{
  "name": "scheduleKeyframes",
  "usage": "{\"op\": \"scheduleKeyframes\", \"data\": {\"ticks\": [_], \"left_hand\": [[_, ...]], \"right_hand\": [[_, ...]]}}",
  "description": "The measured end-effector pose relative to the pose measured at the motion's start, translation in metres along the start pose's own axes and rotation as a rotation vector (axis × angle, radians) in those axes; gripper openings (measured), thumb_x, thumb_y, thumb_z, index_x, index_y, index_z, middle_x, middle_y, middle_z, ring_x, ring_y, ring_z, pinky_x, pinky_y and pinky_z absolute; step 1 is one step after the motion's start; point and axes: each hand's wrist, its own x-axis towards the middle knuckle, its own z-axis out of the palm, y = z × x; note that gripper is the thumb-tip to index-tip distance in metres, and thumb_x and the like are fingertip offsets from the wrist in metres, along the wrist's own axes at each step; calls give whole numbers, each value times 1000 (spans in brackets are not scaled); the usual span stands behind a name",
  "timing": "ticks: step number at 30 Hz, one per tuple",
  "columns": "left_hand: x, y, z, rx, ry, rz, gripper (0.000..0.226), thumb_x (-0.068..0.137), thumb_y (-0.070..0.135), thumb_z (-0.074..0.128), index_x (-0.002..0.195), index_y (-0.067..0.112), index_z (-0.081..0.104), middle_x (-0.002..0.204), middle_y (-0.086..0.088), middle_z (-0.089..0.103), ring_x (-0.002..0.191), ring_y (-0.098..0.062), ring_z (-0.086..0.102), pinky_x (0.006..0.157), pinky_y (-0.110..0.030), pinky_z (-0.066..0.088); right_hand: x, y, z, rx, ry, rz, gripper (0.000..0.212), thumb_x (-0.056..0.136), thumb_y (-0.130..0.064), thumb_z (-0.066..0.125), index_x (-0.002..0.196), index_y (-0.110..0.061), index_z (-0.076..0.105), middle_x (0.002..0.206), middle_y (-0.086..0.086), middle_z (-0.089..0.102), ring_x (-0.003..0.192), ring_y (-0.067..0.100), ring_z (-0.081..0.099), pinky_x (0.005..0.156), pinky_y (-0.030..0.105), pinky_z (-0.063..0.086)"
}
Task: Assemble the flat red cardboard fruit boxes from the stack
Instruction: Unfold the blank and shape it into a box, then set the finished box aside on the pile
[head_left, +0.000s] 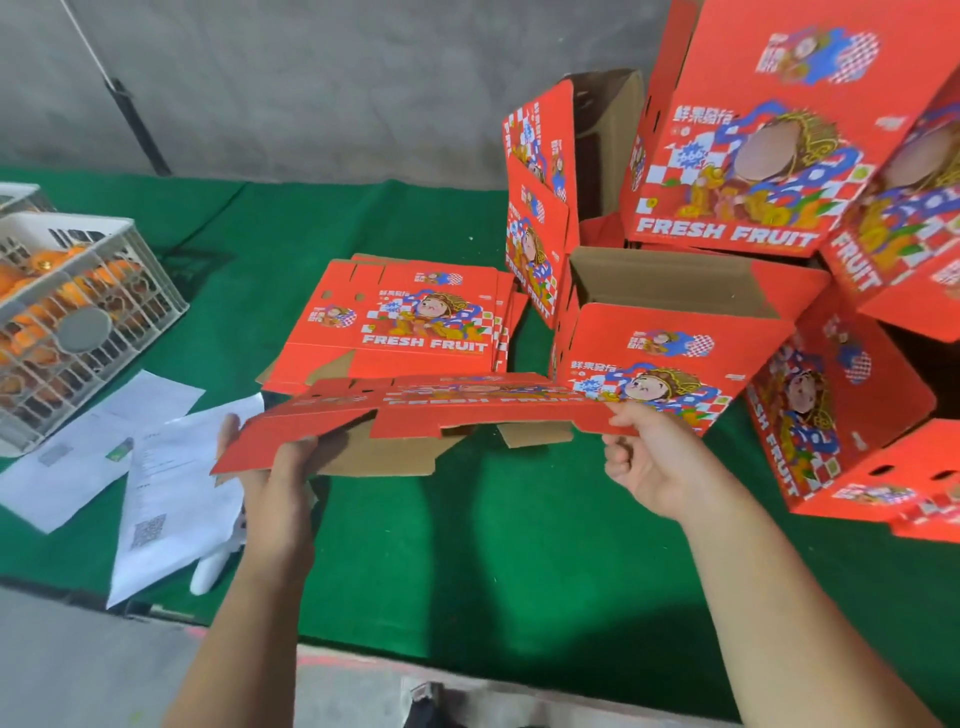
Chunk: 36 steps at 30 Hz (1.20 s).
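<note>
I hold one flat red cardboard fruit box (441, 408) level above the green table, seen almost edge-on. My left hand (275, 467) grips its left end from below, thumb side under the flap. My right hand (649, 452) pinches its right edge. Behind it lies the stack of flat red boxes (410, 322) printed FRESH FRUIT. Several assembled red boxes (670, 338) are piled at the right, some open-topped, some tipped on their sides.
A white plastic crate of oranges (78, 312) stands at the left on the green cloth (467, 545). Loose printed paper sheets (156, 467) lie near the front left edge, with a white object (213, 566) beside them. A grey wall is behind.
</note>
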Motion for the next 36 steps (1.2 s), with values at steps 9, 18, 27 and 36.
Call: {"op": "scheduleKeyframes", "data": {"ticks": [9,18,27,36], "left_hand": [[-43,33,25,42,-106,157,55,83,68,68,118,41,37,131,13,45,123,3,48,112,-38,35],[-82,44,67,298,-151,156,63,80,67,53,138,43,49,144,0,32,142,-10,34,119,-31,26],[-86,67,108,711,-227,119,104,63,73,55,158,52,17,158,-3,28,140,-37,26,119,-50,19],[-85,42,137,556,-279,-138,89,58,68,51,146,57,40,137,-13,48,137,-41,42,119,-54,29]], "right_hand": [[-24,-16,-24,-42,30,-99,9,99,-16,49,93,-14,55,58,0,46,52,12,36,54,27,27],[-44,-12,-8,-74,-125,-196,33,102,-43,54,121,-22,69,107,2,78,104,22,69,93,42,53],[-59,-31,-18,-409,-137,-243,26,94,-56,64,114,-41,67,122,-8,70,111,16,65,95,39,46],[-38,-36,-51,-456,57,-364,90,81,-69,70,158,-45,29,161,-12,37,143,19,42,118,46,29]]}}
